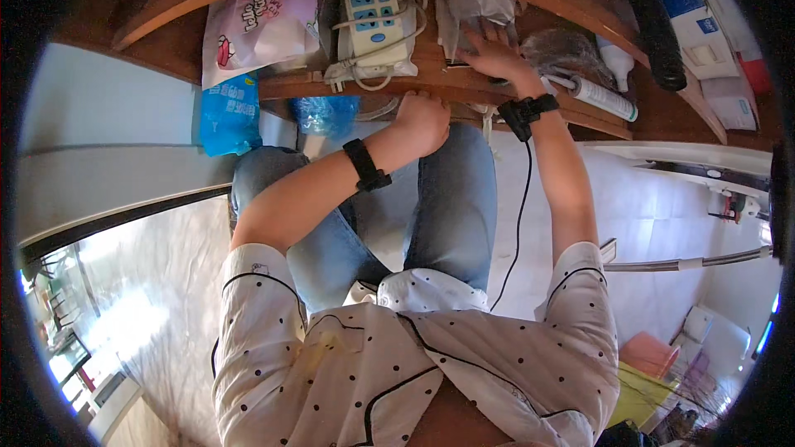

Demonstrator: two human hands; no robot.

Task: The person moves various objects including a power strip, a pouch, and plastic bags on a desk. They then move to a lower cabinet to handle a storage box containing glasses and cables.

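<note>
My left hand [423, 123] is curled at the front edge of a brown wooden shelf [286, 85], above my right knee. Its fingertips are hidden, so I cannot tell whether it grips the edge. Farther in, my right hand [497, 54] lies palm down with fingers apart against a clear plastic bag [478, 3]. What that bag holds is hard to make out. Between the hands and a pink printed pouch [267, 28] stands a white power strip [372, 22] with blue sockets, its cord looped around it.
Right of my right hand are a crumpled dark translucent bag [562, 49], a white tube [602, 98] and a white bottle [616, 62]. Blue plastic packages [230, 115] hang at the left. A black cable [520, 217] runs down from my right wrist strap.
</note>
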